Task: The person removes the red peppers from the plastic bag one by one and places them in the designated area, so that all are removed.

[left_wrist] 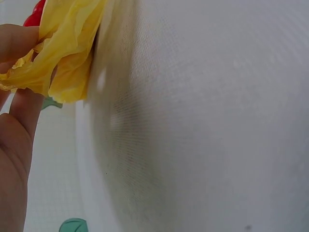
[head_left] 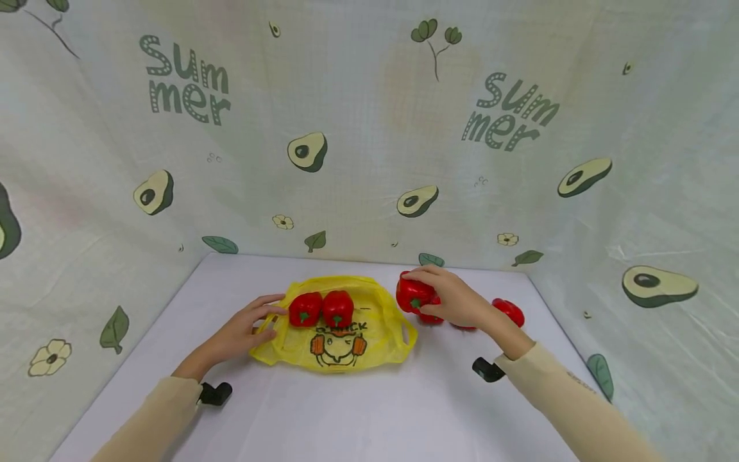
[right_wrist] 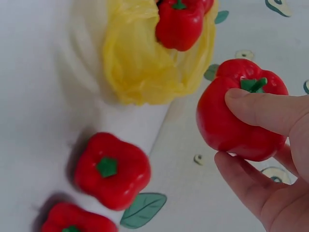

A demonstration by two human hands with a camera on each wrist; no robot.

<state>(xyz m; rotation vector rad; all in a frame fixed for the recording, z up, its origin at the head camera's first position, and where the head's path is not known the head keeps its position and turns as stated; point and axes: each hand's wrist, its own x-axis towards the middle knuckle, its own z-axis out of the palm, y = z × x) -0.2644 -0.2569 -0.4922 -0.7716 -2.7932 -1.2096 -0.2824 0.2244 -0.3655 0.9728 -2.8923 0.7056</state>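
A yellow plastic bag (head_left: 375, 350) with a smiling cartoon print lies spread on the table. Two red bell peppers, one on the left (head_left: 304, 310) and one on the right (head_left: 338, 309), sit side by side at its opening. My left hand (head_left: 245, 328) grips the bag's left edge; in the left wrist view the crumpled yellow film (left_wrist: 72, 53) runs between thumb and fingers. To the right of the bag, my right hand (head_left: 453, 298) holds another red bell pepper (right_wrist: 236, 121) up off the table, thumb beside its green stem, fingers underneath.
Below and beside the right hand, more red bell peppers lie on the table, one just behind the held one (head_left: 430, 316), one partly under the wrist (head_left: 464, 328) and one farther right (head_left: 509, 312). A cloth printed with avocados (head_left: 358, 212) hangs behind the white table (head_left: 346, 417).
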